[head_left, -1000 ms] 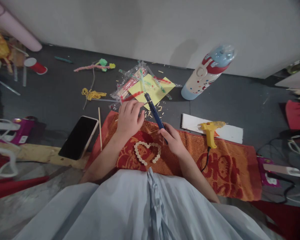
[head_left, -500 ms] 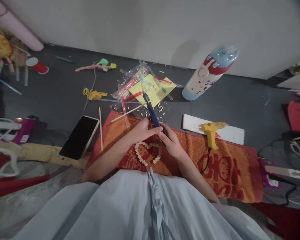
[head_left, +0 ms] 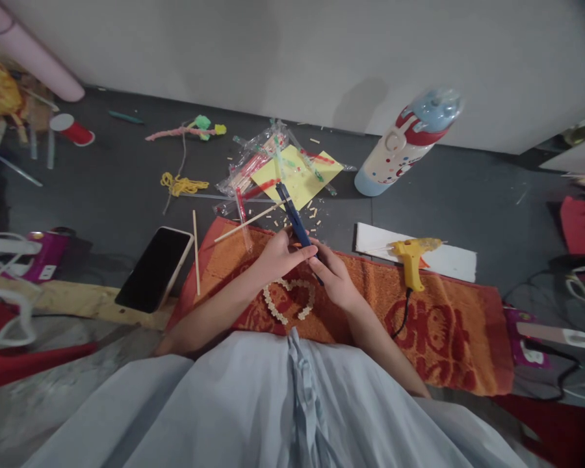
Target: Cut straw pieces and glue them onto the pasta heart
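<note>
My left hand (head_left: 274, 255) and my right hand (head_left: 337, 278) are both closed round a long, slim dark blue cutter (head_left: 296, 222). It points away from me, its tip over the litter of small pieces. A thin wooden stick (head_left: 246, 224) meets the cutter near the tip and slants down to the left. Small cut wooden bits (head_left: 312, 212) lie scattered beside the tip. Below my hands, a heart outline of little wooden pieces (head_left: 273, 309) rests on the orange towel (head_left: 370, 292), with a gap at its lower point. My fingers hide the cutter's lower part.
A phone (head_left: 156, 268) and another stick (head_left: 195, 253) lie left. Behind are yellow paper (head_left: 302, 185), plastic wrapping, yellow yarn (head_left: 188, 184) and a tall bottle (head_left: 402, 146). A corded yellow glue gun (head_left: 413, 263) rests across a white board (head_left: 453, 261) and the towel.
The cutter's tip has shifted slightly left, and the slanting stick has moved slightly left and down with it. Both hands keep their hold.
</note>
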The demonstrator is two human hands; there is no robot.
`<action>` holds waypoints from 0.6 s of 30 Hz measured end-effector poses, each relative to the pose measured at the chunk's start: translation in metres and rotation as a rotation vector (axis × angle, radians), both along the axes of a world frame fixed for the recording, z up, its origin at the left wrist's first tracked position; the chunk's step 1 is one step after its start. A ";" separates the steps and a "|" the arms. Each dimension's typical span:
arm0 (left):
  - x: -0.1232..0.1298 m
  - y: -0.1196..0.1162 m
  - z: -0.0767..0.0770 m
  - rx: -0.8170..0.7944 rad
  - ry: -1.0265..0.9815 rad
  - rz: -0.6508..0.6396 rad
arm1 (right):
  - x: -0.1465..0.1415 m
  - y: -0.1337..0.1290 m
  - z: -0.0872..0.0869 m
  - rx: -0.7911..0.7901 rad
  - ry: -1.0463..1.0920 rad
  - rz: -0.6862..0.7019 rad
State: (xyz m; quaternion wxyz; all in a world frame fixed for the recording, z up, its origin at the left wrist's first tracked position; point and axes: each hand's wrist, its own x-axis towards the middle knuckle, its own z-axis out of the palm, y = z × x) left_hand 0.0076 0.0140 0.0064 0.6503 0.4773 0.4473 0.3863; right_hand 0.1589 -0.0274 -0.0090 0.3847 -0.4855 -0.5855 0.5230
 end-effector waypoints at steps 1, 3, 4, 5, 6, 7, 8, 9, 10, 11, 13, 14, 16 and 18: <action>0.000 0.000 0.000 0.006 0.005 0.007 | 0.000 0.000 0.000 -0.003 -0.002 -0.003; 0.000 -0.001 0.001 0.017 0.018 0.017 | 0.000 0.000 0.000 -0.007 -0.001 -0.004; 0.001 -0.001 0.001 0.019 0.025 0.017 | 0.000 0.001 0.000 -0.007 0.003 -0.004; 0.001 -0.001 0.001 0.019 0.030 0.015 | 0.000 0.001 0.000 -0.007 0.008 -0.004; 0.001 -0.001 0.001 0.018 0.034 0.010 | 0.000 0.001 0.000 -0.005 0.012 -0.004; 0.001 -0.001 0.001 0.018 0.038 0.010 | -0.001 0.001 0.000 -0.003 0.016 -0.003; 0.001 -0.001 0.001 0.019 0.043 0.013 | -0.001 0.001 0.000 -0.001 0.020 -0.002; 0.000 -0.001 0.000 0.020 0.050 0.016 | -0.001 0.001 0.000 0.001 0.022 -0.001; 0.001 -0.001 0.000 0.022 0.059 0.019 | -0.001 0.001 0.000 0.003 0.022 0.000; 0.001 -0.001 0.000 0.024 0.066 0.021 | -0.001 0.001 0.000 0.004 0.021 0.000; 0.001 -0.001 0.000 0.026 0.073 0.025 | -0.001 0.001 -0.001 0.000 0.012 -0.004; 0.001 0.000 0.000 0.028 0.072 0.028 | -0.001 0.001 -0.001 -0.002 0.006 -0.009; 0.002 0.000 0.000 0.036 0.070 0.036 | -0.001 0.001 -0.002 -0.008 -0.004 -0.015; 0.002 0.000 0.000 0.045 0.073 0.037 | 0.000 0.001 -0.003 -0.009 -0.006 -0.019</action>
